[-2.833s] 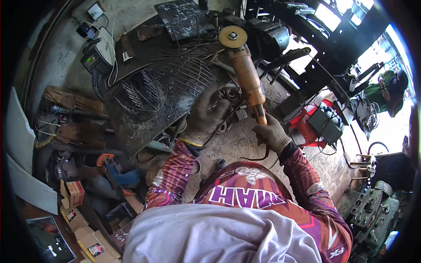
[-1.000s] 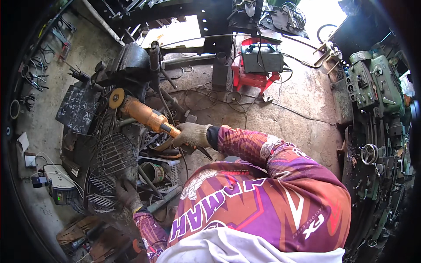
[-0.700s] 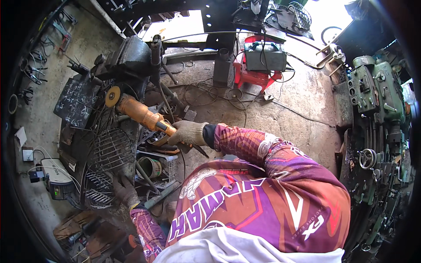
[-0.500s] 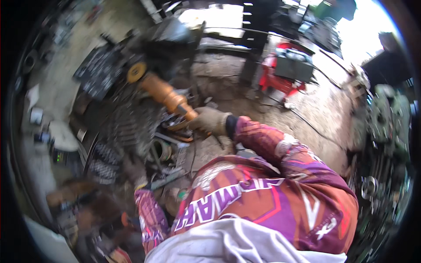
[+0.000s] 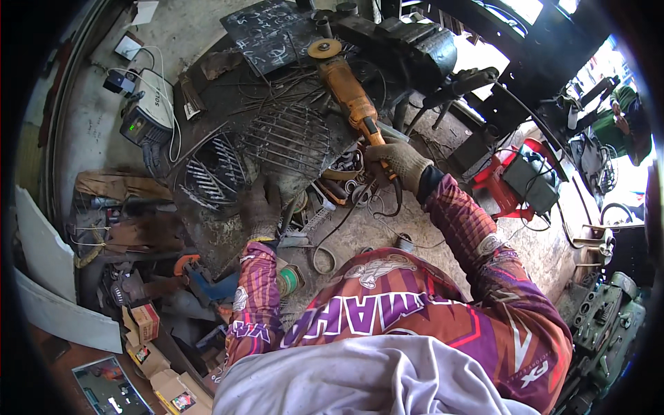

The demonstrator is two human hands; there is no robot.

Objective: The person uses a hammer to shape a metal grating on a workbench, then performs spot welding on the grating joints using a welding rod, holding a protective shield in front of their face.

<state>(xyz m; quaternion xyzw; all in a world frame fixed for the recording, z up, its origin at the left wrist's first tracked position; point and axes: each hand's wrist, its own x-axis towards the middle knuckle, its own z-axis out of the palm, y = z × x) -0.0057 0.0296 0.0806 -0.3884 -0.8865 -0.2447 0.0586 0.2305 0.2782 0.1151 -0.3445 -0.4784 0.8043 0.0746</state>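
Observation:
My gloved right hand [image 5: 408, 164] is closed around the rear handle of an orange angle grinder [image 5: 351, 98]. The grinder slants up and away over the dark metal workbench, its round yellow-brown disc [image 5: 324, 48] at the far end. My left hand [image 5: 261, 211], in a dark dirty glove, rests at the near side of the bench with its fingers stretched forward, partly lost against the dark metal. Just beyond it lies a round grate of parallel metal bars [image 5: 290, 138]. To its left is a second grate with slanted bars [image 5: 213, 171].
A dark plate with chalk marks [image 5: 270, 34] lies at the back of the bench, near a bench vise [image 5: 415, 45]. A grey welding machine [image 5: 151, 111] stands left. To the right are a red plastic chair [image 5: 508, 183] and a person in green [image 5: 626, 124].
My view has swung and steadied, so the bench shows more sharply. The grinder stays in my right hand. My left hand appears farther forward, beside the grates.

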